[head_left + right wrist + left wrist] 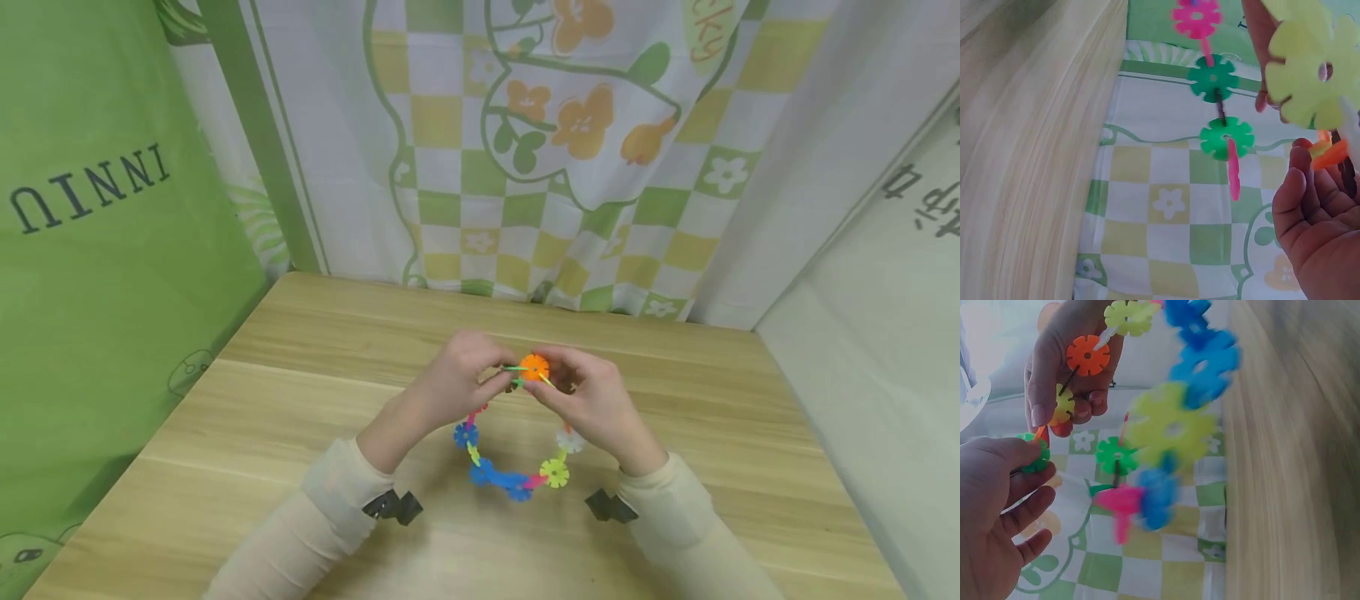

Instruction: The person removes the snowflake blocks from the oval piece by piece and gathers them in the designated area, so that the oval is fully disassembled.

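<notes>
I find the left hand (461, 377) pinching a green, notched plastic disc (1040, 456), the right hand (596, 396) grasping the multicoloured plastic flower-disc chain (554, 473) above the pale wooden table (360, 333), apparently to align adjoining pieces.

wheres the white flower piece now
In the head view, the white flower piece is right of centre, just below the right hand and above a yellow-green piece.

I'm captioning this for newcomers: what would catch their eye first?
Probably the chain of bright notched discs, curving over the wooden table. In the head view, an orange disc shows between the left hand and the right hand. Behind hangs a green, yellow and white checked curtain.
</notes>
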A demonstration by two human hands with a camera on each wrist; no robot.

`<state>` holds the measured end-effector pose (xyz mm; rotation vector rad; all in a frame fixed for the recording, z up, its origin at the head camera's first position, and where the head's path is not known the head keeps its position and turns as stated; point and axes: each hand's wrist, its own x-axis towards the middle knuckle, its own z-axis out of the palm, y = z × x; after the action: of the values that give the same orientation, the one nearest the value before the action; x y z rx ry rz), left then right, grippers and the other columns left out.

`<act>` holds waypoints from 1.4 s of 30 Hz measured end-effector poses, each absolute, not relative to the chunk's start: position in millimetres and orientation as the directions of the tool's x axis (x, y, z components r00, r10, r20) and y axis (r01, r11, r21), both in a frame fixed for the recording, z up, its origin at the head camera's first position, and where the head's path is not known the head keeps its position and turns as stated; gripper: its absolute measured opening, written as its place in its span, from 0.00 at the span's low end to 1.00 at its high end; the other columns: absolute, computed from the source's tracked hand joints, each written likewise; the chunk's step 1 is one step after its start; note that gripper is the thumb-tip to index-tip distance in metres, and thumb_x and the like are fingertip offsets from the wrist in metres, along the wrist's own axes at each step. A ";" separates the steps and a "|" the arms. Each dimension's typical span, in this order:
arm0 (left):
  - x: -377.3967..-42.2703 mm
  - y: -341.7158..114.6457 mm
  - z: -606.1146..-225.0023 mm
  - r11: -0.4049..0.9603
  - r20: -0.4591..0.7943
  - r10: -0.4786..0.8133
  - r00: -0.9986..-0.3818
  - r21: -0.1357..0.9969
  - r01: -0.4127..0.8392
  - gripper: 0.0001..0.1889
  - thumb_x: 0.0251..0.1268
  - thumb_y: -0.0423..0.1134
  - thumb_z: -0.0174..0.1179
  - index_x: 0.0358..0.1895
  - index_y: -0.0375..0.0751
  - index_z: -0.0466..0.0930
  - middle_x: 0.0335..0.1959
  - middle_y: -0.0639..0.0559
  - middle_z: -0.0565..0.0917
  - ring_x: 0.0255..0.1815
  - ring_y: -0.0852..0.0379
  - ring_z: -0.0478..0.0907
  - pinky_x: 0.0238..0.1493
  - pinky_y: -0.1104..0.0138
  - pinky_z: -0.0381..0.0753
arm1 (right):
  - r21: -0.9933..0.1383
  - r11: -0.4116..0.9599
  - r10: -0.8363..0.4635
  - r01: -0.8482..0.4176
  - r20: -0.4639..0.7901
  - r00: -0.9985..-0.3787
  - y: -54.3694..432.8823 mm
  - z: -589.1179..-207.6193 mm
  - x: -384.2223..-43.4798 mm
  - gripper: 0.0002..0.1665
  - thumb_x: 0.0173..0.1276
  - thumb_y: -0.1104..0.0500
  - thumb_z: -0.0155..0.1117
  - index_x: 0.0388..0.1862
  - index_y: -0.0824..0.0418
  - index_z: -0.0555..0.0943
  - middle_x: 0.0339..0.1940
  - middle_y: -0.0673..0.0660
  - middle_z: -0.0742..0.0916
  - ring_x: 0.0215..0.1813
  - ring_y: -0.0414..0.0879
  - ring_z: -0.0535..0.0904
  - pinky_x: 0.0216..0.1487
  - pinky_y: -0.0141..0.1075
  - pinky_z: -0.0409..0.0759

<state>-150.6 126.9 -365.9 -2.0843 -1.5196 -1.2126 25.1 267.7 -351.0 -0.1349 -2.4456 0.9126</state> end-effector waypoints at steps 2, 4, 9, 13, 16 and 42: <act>-150.3 126.8 -365.4 -0.372 0.750 0.649 0.130 0.164 0.913 0.06 0.56 0.32 0.72 0.37 0.40 0.86 0.33 0.54 0.87 0.36 0.57 0.81 0.44 0.61 0.76 | -0.625 0.777 0.261 -0.077 0.431 -0.864 268.3 -351.4 25.6 0.24 0.61 0.57 0.74 0.56 0.60 0.82 0.32 0.43 0.85 0.29 0.40 0.78 0.29 0.33 0.78; -149.8 126.3 -364.5 -0.351 0.738 0.656 0.159 0.112 0.930 0.08 0.54 0.34 0.74 0.37 0.40 0.86 0.33 0.54 0.87 0.37 0.56 0.81 0.45 0.59 0.76 | -0.617 0.783 0.254 -0.076 0.429 -0.867 269.0 -352.2 26.0 0.24 0.61 0.57 0.75 0.56 0.60 0.82 0.32 0.43 0.85 0.29 0.39 0.78 0.29 0.33 0.78; -149.0 125.8 -363.6 -0.348 0.730 0.653 0.201 0.054 0.936 0.09 0.54 0.35 0.74 0.36 0.40 0.85 0.32 0.54 0.86 0.36 0.55 0.81 0.50 0.57 0.76 | -0.601 0.796 0.250 -0.067 0.428 -0.869 269.2 -353.7 27.1 0.24 0.60 0.57 0.75 0.55 0.61 0.82 0.31 0.43 0.85 0.30 0.39 0.78 0.28 0.33 0.78; -149.2 126.2 -365.0 -0.373 0.735 0.643 0.213 0.058 0.926 0.08 0.54 0.34 0.74 0.34 0.39 0.85 0.30 0.53 0.85 0.35 0.55 0.80 0.50 0.57 0.76 | -0.600 0.798 0.250 -0.060 0.419 -0.873 268.9 -354.2 26.9 0.24 0.61 0.57 0.75 0.55 0.62 0.82 0.32 0.43 0.85 0.30 0.39 0.79 0.29 0.33 0.78; -149.7 126.0 -364.7 -0.383 0.734 0.644 0.216 0.064 0.922 0.07 0.53 0.33 0.73 0.34 0.39 0.84 0.29 0.53 0.85 0.34 0.55 0.80 0.50 0.57 0.76 | -0.603 0.796 0.248 -0.061 0.415 -0.875 268.8 -354.0 25.9 0.24 0.61 0.57 0.75 0.55 0.63 0.82 0.32 0.43 0.85 0.30 0.39 0.79 0.29 0.33 0.78; -156.1 130.9 -372.4 -0.469 0.755 0.614 0.232 0.112 0.876 0.05 0.53 0.26 0.70 0.32 0.36 0.84 0.25 0.54 0.82 0.28 0.56 0.73 0.44 0.60 0.74 | -0.658 0.753 0.264 -0.035 0.349 -0.899 271.8 -360.8 22.1 0.25 0.62 0.54 0.74 0.56 0.60 0.82 0.32 0.43 0.86 0.28 0.39 0.80 0.24 0.34 0.78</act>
<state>-156.1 130.9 -372.4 -2.1756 -1.3809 -1.0916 22.1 271.8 -360.8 -0.1740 -2.5252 0.9593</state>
